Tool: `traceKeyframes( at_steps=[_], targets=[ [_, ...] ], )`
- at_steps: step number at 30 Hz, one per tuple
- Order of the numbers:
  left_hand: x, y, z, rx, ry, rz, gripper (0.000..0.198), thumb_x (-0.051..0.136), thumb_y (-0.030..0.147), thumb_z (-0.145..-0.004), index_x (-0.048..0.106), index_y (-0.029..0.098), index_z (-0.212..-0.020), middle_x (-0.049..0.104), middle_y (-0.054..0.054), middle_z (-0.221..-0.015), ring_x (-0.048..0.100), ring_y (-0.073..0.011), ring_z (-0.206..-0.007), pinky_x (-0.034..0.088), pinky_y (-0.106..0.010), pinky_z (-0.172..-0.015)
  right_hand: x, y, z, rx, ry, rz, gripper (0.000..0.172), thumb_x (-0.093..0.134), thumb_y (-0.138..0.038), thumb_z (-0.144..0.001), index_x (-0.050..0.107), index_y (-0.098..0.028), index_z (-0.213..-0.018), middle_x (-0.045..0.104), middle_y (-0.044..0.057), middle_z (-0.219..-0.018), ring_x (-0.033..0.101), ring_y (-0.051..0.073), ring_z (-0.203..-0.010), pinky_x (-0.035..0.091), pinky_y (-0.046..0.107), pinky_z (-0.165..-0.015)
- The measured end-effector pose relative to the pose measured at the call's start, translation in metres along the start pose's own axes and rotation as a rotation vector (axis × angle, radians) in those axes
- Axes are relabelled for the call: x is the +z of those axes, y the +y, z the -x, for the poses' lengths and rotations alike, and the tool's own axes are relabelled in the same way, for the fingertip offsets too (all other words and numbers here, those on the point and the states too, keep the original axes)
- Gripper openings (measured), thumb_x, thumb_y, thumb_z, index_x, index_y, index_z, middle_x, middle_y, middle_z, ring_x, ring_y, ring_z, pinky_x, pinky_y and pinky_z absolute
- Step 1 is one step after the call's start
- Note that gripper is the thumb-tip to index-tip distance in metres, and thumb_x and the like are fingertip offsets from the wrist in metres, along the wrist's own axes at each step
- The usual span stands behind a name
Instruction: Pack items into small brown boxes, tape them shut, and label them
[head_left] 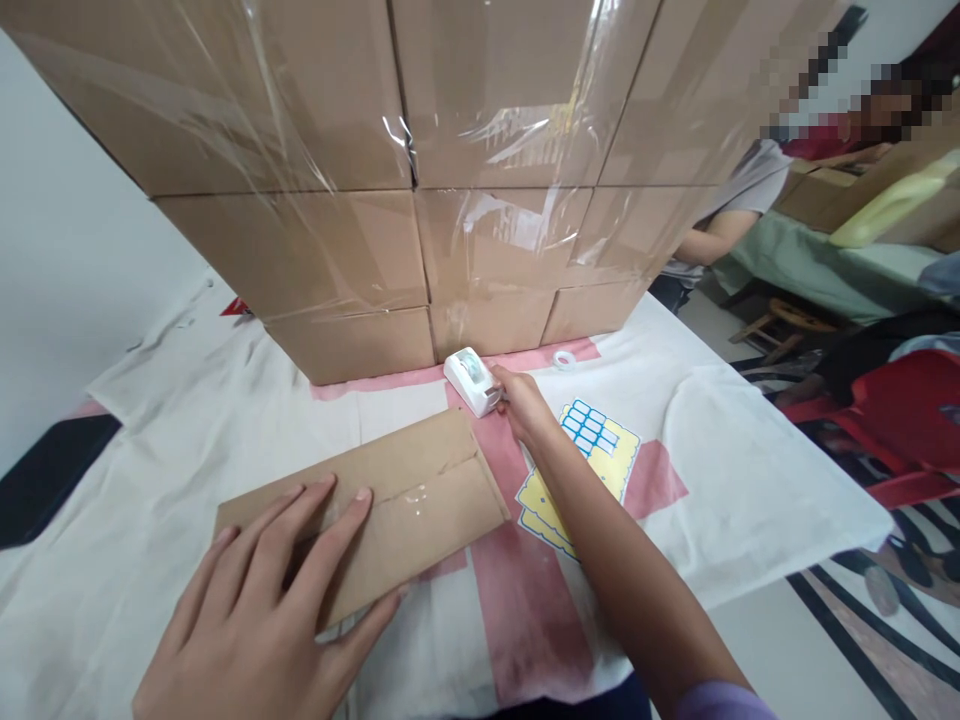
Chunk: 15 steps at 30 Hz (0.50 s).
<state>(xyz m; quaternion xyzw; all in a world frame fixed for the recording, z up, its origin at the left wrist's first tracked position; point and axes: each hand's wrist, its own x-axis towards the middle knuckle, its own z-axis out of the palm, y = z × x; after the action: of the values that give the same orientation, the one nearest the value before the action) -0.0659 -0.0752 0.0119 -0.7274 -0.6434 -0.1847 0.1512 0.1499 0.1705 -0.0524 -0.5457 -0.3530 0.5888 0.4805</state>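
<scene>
My left hand lies over a small flat cardboard box, fingers spread across its top and thumb along the near side. Clear tape shines along the box's seam. Beyond the box's right end stands a white tape dispenser with a roll inside. My right hand is closed at the dispenser's front end, thumb and fingers pinched there; a strip of tape between them cannot be made out. Under my right forearm lie yellow sheets and a sheet of blue-edged labels.
Stacked cardboard cartons wrapped in clear film rise behind. A white ring lies near their base. A black object is at the left. People sit at the right, by a green-covered table and a red chair.
</scene>
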Motion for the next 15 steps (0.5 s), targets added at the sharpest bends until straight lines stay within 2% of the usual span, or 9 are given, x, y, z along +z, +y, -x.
traceKeyframes(
  at_steps=[8, 15],
  targets=[
    [-0.0018, 0.0029, 0.0004, 0.005, 0.036, -0.034, 0.073, 0.053, 0.058, -0.091, 0.038, 0.028, -0.156, 0.054, -0.012, -0.15, 0.056, -0.0401, -0.124, 0.037, -0.06, -0.113, 0.0008, 0.0077, -0.0045, -0.053, -0.001, -0.04, 0.034, 0.074, -0.046, -0.073, 0.058, -0.019, -0.058, 0.052, -0.003, -0.052, 0.041, 0.011, -0.049, 0.027, 0.026, -0.048],
    [-0.0036, 0.0026, -0.0002, 0.02, 0.036, -0.047, 0.072, 0.055, 0.055, -0.091, 0.039, 0.027, -0.156, 0.054, -0.013, -0.148, 0.057, -0.0395, -0.123, 0.038, -0.059, -0.112, 0.0016, 0.0094, -0.0038, -0.112, -0.128, -0.024, 0.035, 0.073, -0.048, -0.068, 0.058, -0.019, -0.056, 0.052, -0.003, -0.051, 0.043, 0.011, -0.051, 0.029, 0.027, -0.052]
  ],
)
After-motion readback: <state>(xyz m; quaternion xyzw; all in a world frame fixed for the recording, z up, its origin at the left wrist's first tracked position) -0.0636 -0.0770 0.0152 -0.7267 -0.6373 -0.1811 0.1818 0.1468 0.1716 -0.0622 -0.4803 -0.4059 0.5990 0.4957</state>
